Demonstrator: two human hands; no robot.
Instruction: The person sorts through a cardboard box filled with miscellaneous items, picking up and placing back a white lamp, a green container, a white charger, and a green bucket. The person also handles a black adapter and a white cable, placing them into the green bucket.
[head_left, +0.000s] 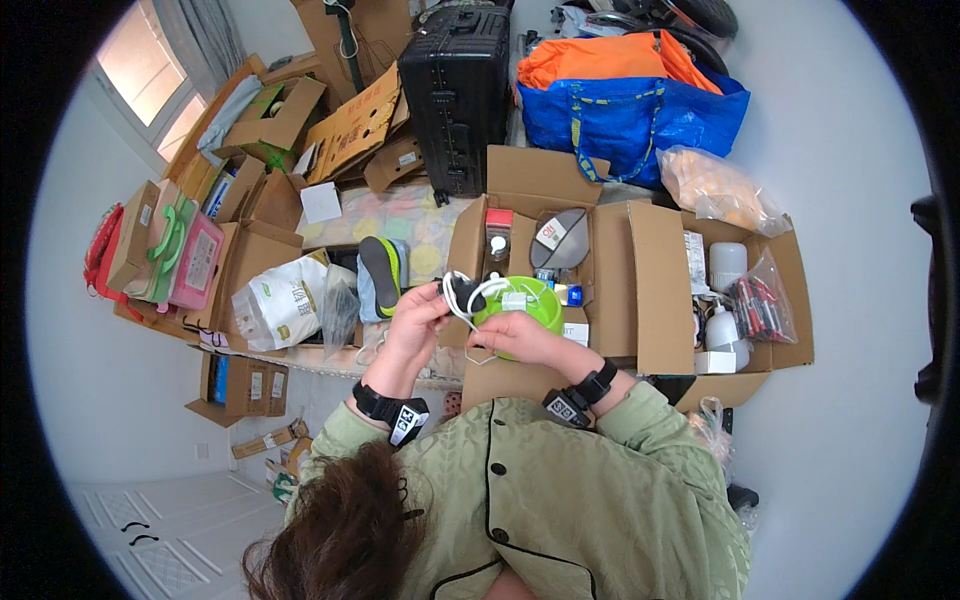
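My left hand (420, 311) holds a coiled white cable (459, 296) together with a black piece whose kind I cannot tell. Just to its right, my right hand (516, 335) pinches a lower stretch of the same cable between thumb and fingers. Behind my right hand is a bright green bowl (553, 301) with a white power adapter (514, 301) and thin white cables in it. The bowl stands at the near left part of an open cardboard box (615, 285), which also holds a bottle (496, 255), a grey mesh item (562, 238) and small boxes.
Right of it, another cardboard box (799, 300) holds white bulbs (727, 266) and a bag of red markers (759, 304). To the left are a shoe (379, 277) and a white plastic package (281, 304). A black suitcase (457, 97) and a blue bag (622, 127) stand behind.
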